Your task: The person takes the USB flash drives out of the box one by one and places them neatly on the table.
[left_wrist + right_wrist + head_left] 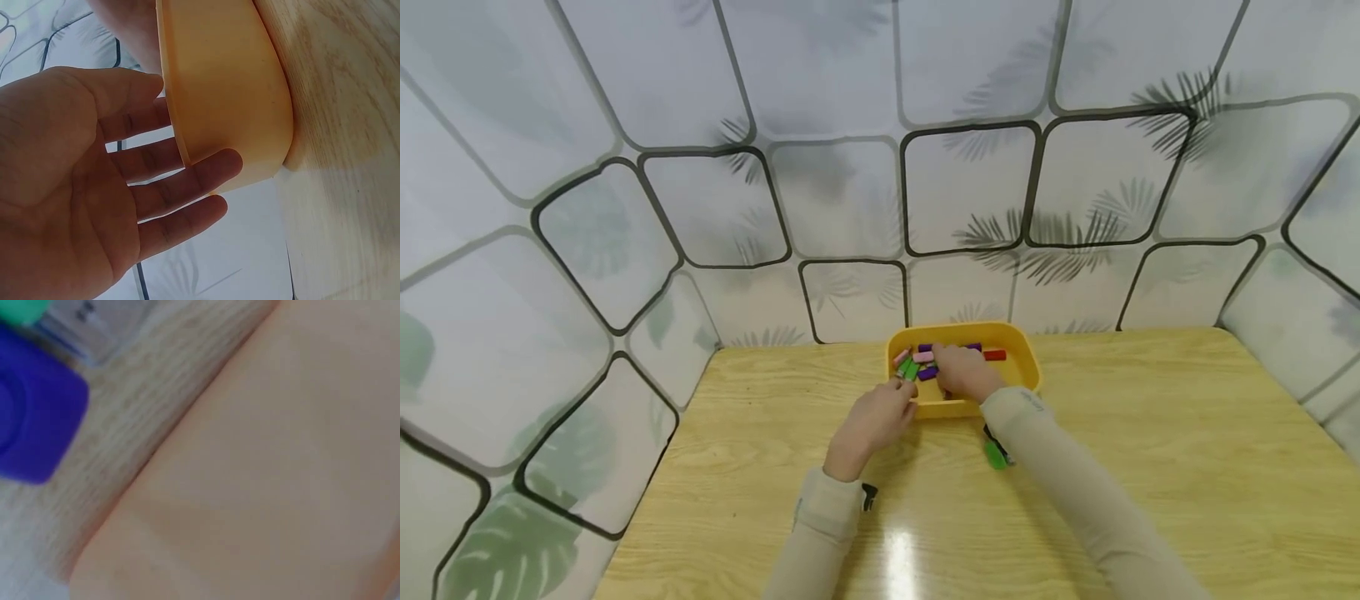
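A yellow tray (1028,367) holds several small pink, purple, green and red pieces, among them a red piece (995,355). My left hand (874,418) is at its near left corner. In the left wrist view, the left hand (81,162) has its fingers spread and fairly straight around the rim of the tray (231,81), some inside and some outside. My right hand (966,372) reaches into the tray, fingertips down among the pieces; whether it holds one is hidden. The right wrist view shows the tray wall (250,462) and no hand.
A green piece (996,455) lies on the wooden table (760,467) in front of the tray, near my right sleeve. In the right wrist view, a purple piece (37,412) and a clear and green one (97,325) are beside the wall. A patterned wall covering (842,200) stands behind.
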A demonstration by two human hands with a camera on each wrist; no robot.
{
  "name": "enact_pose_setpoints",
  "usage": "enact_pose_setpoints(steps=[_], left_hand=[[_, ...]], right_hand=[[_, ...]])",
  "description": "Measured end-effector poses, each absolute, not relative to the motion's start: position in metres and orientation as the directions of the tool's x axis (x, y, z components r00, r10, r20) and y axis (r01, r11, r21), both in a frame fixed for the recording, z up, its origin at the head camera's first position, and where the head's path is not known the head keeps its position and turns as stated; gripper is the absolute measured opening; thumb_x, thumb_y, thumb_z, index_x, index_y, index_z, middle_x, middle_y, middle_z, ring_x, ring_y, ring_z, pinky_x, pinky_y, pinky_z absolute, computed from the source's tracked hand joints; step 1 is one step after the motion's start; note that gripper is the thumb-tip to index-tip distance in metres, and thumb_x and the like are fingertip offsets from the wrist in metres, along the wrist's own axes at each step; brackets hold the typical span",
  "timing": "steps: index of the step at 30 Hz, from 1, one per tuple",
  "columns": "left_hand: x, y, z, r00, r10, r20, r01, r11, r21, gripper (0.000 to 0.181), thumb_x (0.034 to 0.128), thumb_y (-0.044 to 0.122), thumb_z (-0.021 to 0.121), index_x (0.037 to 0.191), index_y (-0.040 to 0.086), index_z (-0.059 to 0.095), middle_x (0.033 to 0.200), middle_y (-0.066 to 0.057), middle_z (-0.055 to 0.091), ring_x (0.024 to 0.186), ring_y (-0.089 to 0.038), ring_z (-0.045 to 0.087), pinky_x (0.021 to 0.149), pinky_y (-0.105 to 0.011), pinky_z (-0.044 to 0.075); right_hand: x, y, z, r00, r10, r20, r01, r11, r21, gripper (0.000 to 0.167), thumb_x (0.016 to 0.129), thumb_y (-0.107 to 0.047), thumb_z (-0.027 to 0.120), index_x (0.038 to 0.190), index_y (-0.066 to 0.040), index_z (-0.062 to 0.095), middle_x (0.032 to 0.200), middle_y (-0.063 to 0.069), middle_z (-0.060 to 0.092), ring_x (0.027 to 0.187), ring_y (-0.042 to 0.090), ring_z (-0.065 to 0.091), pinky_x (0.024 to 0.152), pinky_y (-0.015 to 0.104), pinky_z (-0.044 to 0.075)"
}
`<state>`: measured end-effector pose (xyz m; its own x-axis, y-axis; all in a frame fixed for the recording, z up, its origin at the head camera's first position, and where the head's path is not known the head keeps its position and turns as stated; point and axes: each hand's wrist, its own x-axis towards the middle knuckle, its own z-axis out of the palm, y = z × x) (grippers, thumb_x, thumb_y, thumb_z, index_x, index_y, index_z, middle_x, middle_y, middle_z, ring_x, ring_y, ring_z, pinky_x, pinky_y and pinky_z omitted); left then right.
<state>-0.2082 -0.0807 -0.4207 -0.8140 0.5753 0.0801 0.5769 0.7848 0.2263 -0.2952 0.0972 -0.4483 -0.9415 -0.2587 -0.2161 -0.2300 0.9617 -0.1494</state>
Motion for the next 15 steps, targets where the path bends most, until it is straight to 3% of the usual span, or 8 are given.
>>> enact_pose_setpoints(steps=[3,8,15], left_hand=[[-0.207,-0.080,-0.421,-0.813,0.576,0.086,0.579,0.786,0.216,0.020,0.1016,0.020,0.057,0.115,0.007,0.064,0.109,-0.009,0.065,0.091,-0.023,0.066,0.076,-0.035,0.055],[-0.206,-0.080,-0.422,-0.809,0.579,0.106,0.588,0.785,0.195,0.019,0.1017,0.020,0.057,0.114,0.008,0.064,0.111,-0.009,0.065,0.089,-0.023,0.067,0.073,-0.035,0.055],[-0.206,-0.079,-0.424,-0.810,0.580,0.090,0.585,0.785,0.202,0.020,0.1022,0.020,0.056,0.116,0.008,0.064,0.113,-0.010,0.065,0.090,-0.024,0.067,0.073,-0.034,0.055]], right_hand=[[-0.295,0.098,-0.451,-0.944,-0.268,-0.194,-0.245,0.960,-0.136,0.029,0.095,-0.014,0.062,0.122,-0.005,0.055,0.097,0.013,0.066,0.077,0.025,0.062,0.068,0.041,0.053],[-0.297,0.101,-0.451,-0.950,-0.267,-0.162,-0.247,0.960,-0.133,0.014,0.097,-0.018,0.060,0.107,-0.009,0.058,0.081,0.007,0.063,0.069,0.024,0.060,0.065,0.041,0.052],[-0.294,0.109,-0.449,-0.945,-0.282,-0.166,-0.259,0.954,-0.149,0.016,0.098,-0.025,0.063,0.094,-0.012,0.056,0.072,0.002,0.058,0.065,0.020,0.057,0.061,0.036,0.047]])
